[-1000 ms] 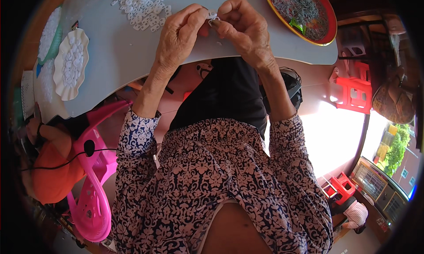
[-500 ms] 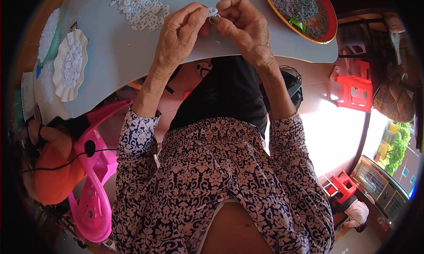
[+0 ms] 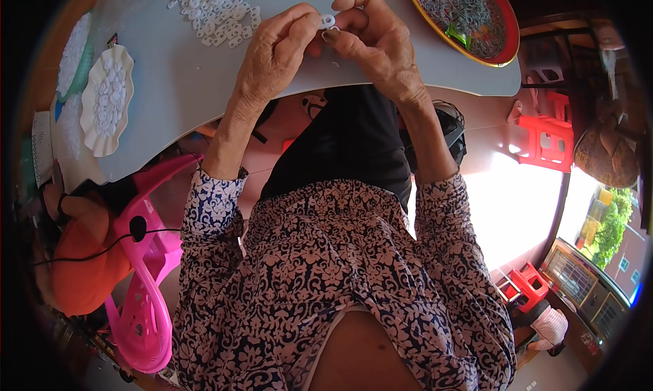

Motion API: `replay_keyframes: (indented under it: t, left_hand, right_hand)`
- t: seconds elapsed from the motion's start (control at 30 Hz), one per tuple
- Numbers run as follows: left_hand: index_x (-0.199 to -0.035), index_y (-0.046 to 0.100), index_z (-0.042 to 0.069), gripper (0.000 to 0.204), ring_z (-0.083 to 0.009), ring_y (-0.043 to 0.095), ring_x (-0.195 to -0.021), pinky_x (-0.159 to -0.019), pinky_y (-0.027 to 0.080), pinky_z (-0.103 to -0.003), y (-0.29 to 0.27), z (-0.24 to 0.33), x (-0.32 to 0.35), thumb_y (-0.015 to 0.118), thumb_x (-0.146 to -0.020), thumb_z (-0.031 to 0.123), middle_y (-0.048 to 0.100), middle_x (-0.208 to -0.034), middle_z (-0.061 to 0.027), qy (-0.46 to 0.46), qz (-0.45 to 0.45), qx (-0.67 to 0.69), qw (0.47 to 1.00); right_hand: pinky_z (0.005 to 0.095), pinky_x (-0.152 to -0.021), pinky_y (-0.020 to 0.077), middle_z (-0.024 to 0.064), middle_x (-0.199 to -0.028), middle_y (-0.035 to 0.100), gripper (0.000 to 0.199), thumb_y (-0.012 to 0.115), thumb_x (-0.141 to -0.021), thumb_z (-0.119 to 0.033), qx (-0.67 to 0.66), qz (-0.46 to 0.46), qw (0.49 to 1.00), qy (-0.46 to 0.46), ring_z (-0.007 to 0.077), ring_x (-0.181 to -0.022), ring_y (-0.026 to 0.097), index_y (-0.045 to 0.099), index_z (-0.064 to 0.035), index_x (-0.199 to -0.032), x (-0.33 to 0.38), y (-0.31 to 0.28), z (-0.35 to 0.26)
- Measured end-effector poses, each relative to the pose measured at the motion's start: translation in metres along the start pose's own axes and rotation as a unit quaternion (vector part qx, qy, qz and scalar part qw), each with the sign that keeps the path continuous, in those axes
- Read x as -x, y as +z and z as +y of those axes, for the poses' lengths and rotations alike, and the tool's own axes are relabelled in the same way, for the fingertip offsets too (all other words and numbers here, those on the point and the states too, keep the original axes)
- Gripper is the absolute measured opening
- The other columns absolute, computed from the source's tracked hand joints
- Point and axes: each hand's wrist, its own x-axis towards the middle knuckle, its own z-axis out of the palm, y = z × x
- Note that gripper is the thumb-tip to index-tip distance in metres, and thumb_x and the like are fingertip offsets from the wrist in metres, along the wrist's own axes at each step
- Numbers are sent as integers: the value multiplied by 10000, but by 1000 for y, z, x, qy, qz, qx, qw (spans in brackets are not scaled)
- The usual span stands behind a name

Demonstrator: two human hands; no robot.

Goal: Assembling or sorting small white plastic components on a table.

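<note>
Over the near edge of the grey table [image 3: 178, 95], my two hands meet at a small white plastic piece [image 3: 327, 21] with a hole in it. My left hand [image 3: 280, 49] is closed, pinching the piece between thumb and fingertips. From the other side, the thumb of my right hand [image 3: 379, 49] presses at its lower end, where a thin white loop shows. The right index finger is raised off the piece, while the other fingers stay curled. Beyond my left hand lies a loose pile of similar white pieces [image 3: 216, 13].
At the right stands a red round tray [image 3: 509, 41] with a yellow rim, full of thin grey metal parts [image 3: 469, 10]. A cream wavy-edged dish [image 3: 92, 143] of white pieces sits at the left, beside a green container [image 3: 85, 71]. A pink chair [image 3: 146, 289] and a person in orange [image 3: 92, 255] are left below.
The index finger of my right hand has lifted and spread from the thumb, showing more of the white piece. My left hand holds nearly still.
</note>
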Motion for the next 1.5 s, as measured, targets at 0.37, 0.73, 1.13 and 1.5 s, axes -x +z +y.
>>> replay_keyframes:
  t: [0.37, 0.73, 1.13, 1.5]
  left_hand:
    - [-872, 536, 21, 227, -110, 439, -555, -528, 381, -273, -3, -6, -3, 462, -925, 229, 491, -604, -40, 39, -28, 8, 999]
    - [-890, 553, 14, 267, -123, 480, -586, -548, 398, -276, 0, -2, -1, 462, -945, 259, 515, -632, -50, 51, 17, -3, 999]
    - [-897, 555, 1, 228, -118, 467, -588, -550, 398, -268, 2, -6, -1, 486, -933, 215, 500, -635, -49, 52, 19, -2, 998]
    - [-877, 554, 9, 218, -118, 478, -564, -534, 397, -269, -2, 1, -3, 476, -922, 208, 508, -604, -54, 53, 4, -22, 998]
  right_hand:
    - [209, -679, 489, 66, -874, 630, 273, 613, -864, -36, -16, -17, 1000, -1, 95, -791, 617, 456, -18, -1087, 0, -2, 0]
    - [220, -699, 501, 61, -907, 624, 309, 625, -853, -22, -26, 16, 1000, -5, 121, -866, 637, 468, -3, -1119, 0, 4, 1]
    - [225, -709, 497, 64, -909, 621, 270, 597, -849, 6, -41, 24, 998, -33, 100, -808, 609, 476, 6, -1091, -2, 1, 10]
    - [215, -667, 490, 66, -826, 646, 209, 572, -857, 29, -46, 15, 998, -27, 87, -776, 611, 466, -6, -1033, -1, 4, 4]
